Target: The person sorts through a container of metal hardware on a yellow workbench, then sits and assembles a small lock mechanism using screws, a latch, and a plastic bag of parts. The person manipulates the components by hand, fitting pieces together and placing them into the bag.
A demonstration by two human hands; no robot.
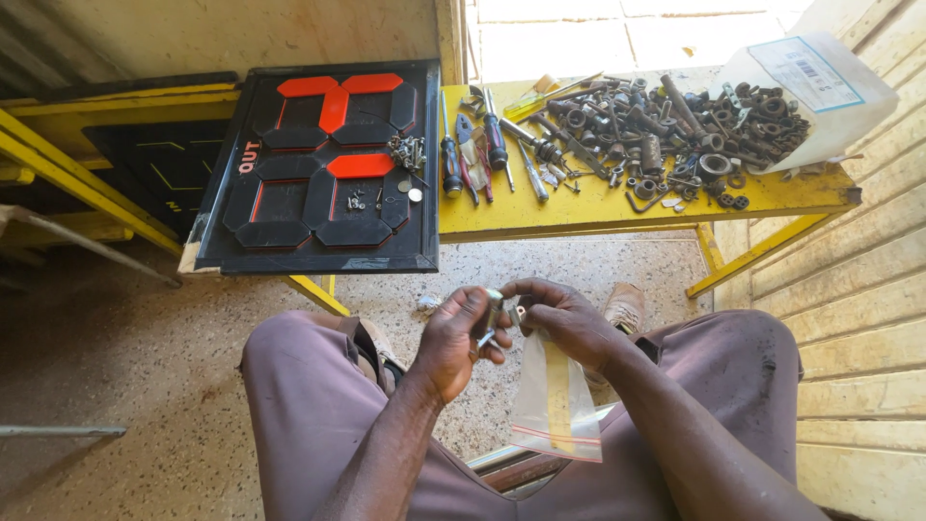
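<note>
We count two hands (pixel 463 338) (pixel 569 323), one clear plastic bag (pixel 557 400), one black segment display panel (pixel 323 169) with three red segments lit, one yellow table (pixel 579 207), two black-handled screwdrivers (pixel 451 164) (pixel 496 143), one white plastic bag (pixel 820 87), one pile of nuts and bolts (pixel 675 130), too many to count.

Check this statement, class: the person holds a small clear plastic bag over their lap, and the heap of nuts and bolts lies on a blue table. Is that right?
Not quite. The head view shows the heap of nuts and bolts on a yellow table, not a blue one. The rest holds: the small clear plastic bag hangs from the right hand over the lap.
</note>
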